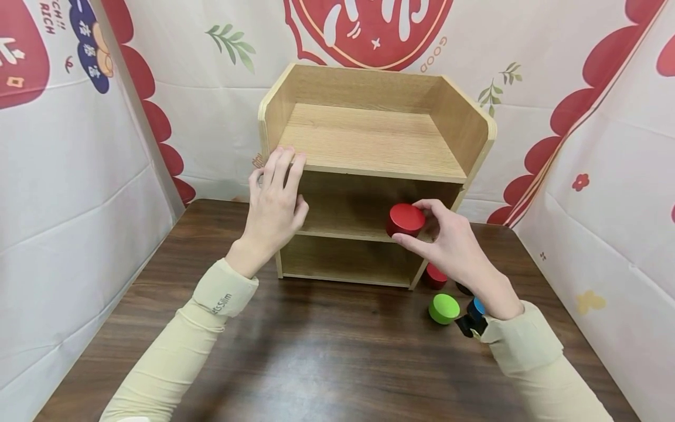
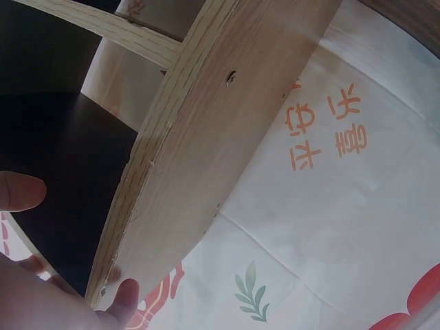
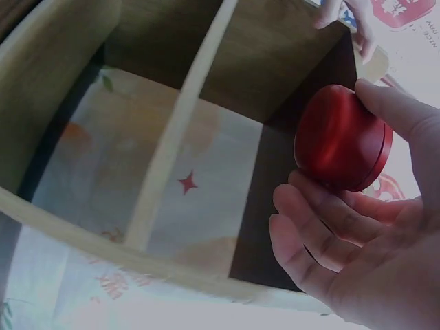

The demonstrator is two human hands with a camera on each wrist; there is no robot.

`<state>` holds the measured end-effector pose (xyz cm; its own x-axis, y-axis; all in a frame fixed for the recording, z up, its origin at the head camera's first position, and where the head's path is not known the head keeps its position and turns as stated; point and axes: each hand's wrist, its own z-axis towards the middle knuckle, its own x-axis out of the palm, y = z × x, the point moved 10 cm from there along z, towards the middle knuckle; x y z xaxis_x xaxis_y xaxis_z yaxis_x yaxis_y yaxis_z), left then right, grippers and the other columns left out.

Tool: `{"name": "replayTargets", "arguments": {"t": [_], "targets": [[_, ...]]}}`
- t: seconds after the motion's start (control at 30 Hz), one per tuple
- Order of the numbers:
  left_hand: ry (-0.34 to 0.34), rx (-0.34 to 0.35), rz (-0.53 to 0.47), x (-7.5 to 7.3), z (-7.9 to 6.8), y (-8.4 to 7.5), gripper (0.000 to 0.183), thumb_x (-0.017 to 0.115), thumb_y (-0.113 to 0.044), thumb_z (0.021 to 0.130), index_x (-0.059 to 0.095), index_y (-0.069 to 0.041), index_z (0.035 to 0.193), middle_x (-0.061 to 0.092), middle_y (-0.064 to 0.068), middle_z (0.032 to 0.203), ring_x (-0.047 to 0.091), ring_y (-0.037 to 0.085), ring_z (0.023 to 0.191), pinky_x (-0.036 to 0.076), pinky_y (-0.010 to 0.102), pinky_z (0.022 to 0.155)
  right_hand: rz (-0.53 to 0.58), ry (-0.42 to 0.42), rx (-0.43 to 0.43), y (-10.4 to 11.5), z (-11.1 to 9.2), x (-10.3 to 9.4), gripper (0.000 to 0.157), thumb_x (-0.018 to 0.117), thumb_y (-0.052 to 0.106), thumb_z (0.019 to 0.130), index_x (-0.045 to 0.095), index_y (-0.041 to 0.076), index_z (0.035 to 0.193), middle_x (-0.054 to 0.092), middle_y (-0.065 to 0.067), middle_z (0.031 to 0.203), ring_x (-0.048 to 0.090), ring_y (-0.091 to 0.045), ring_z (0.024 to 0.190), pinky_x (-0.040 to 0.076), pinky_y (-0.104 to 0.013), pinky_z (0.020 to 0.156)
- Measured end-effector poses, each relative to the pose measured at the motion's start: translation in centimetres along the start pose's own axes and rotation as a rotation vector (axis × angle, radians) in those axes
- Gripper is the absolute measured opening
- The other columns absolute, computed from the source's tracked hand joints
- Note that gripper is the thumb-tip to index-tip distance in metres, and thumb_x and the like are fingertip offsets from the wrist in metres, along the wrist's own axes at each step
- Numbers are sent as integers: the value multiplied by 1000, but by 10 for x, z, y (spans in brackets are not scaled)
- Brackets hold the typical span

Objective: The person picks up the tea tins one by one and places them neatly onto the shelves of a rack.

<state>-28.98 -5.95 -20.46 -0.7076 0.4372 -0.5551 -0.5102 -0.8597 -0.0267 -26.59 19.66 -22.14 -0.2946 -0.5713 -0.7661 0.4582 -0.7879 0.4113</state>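
A small round red tin (image 1: 406, 219) is pinched between the thumb and fingers of my right hand (image 1: 457, 243), in front of the wooden shelf's right side. In the right wrist view the tin (image 3: 340, 137) shows a lid seam and the hand's lower fingers curve beneath it. My left hand (image 1: 274, 199) grips the upper left front corner of the wooden shelf (image 1: 369, 138), its fingers over the edge and its thumb lower, at the front opening. Close up in the left wrist view, its fingertips lie about the side panel (image 2: 199, 130).
On the dark wood table (image 1: 316, 351), right of the shelf, stand another red tin (image 1: 436, 276), a green tin (image 1: 444, 309) and a blue-topped item (image 1: 476, 307), partly hidden by the right wrist. Printed white cloth (image 1: 211, 135) surrounds the table's back and sides.
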Motion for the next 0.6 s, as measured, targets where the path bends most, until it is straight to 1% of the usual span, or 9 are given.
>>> {"name": "replayTargets", "arguments": {"t": [0.17, 0.33, 0.47, 0.6], "targets": [[-3, 3, 6, 0, 0, 0, 67, 54, -5, 77, 38, -8, 142, 40, 13, 146, 28, 29, 142, 29, 55, 102, 19, -5, -39, 15, 10, -5, 58, 83, 30, 73, 57, 9, 120, 67, -3, 90, 58, -13, 68, 43, -19, 61], [-8, 6, 8, 0, 0, 0, 67, 54, -5, 77, 38, -7, 143, 40, 13, 146, 28, 29, 142, 29, 55, 102, 17, -7, -62, 29, 19, -9, 57, 82, 33, 74, 58, 10, 120, 66, -1, 87, 56, -13, 64, 41, -19, 59], [-4, 3, 14, 2, 0, 0, 68, 55, -6, 78, 37, -8, 143, 40, 12, 147, 27, 29, 142, 29, 55, 102, 17, -13, -96, 44, 27, -13, 56, 81, 35, 74, 58, 10, 119, 65, 0, 91, 53, -15, 63, 40, -20, 59], [-1, 3, 16, 3, 0, 1, 68, 55, -6, 77, 37, -8, 143, 39, 12, 147, 27, 28, 143, 29, 55, 102, 34, -20, -134, 58, 36, -17, 57, 81, 35, 75, 58, 9, 120, 65, -1, 96, 53, -17, 67, 40, -20, 61]]}}
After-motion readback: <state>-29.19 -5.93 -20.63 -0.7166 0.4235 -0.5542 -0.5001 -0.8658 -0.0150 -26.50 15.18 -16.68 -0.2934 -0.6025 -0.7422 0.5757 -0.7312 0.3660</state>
